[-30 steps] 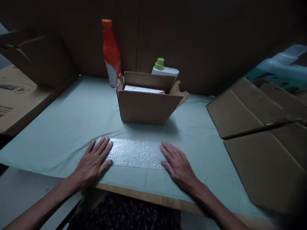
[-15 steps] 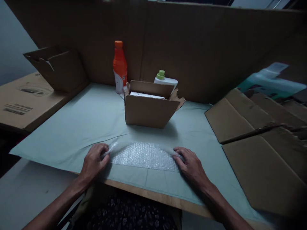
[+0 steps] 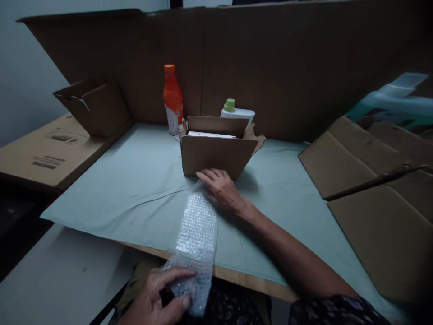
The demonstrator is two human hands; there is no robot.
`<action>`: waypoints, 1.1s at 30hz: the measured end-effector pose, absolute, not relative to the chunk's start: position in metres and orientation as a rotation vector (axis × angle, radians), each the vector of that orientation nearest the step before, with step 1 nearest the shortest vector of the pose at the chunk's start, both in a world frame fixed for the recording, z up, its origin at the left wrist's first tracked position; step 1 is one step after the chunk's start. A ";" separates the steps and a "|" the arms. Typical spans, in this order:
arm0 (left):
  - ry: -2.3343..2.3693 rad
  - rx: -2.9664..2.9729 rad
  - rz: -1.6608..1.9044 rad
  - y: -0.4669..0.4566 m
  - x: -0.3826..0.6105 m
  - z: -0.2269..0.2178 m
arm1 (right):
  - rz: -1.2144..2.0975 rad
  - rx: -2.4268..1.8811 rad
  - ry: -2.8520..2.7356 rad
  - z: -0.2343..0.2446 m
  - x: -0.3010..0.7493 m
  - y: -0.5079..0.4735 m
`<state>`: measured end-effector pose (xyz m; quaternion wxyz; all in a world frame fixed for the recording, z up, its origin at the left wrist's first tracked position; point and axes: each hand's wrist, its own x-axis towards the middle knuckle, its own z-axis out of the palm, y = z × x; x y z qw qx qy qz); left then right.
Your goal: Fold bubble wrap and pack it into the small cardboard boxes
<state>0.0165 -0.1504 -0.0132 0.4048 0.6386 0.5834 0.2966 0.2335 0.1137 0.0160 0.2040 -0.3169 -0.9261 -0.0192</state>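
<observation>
Bubble-wrap strip (image 3: 198, 225) laid across edge of tabletop (image 3: 253, 283). Near end grasped by fingers of left hand (image 3: 154, 295); far end covered by right hand (image 3: 221, 192), its grip unclear. Positioning judged in hand; steadying of both ends called for.

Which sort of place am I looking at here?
Probably a makeshift indoor packing station, though nothing names it. A strip of bubble wrap lies partly on a cloth-covered table, an open cardboard box stands beyond it, and a tall cardboard panel backs the table.
</observation>
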 end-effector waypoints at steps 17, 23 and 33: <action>1.310 1.881 0.993 -0.092 0.043 0.002 | 0.524 -1.283 -2.235 -0.023 0.256 -0.017; 1.426 2.310 0.819 -0.081 0.051 -0.020 | 0.205 -1.262 -2.265 -0.030 0.268 -0.009; 1.410 2.354 0.806 -0.071 0.047 -0.027 | 0.329 -0.847 -2.536 -0.007 0.282 -0.020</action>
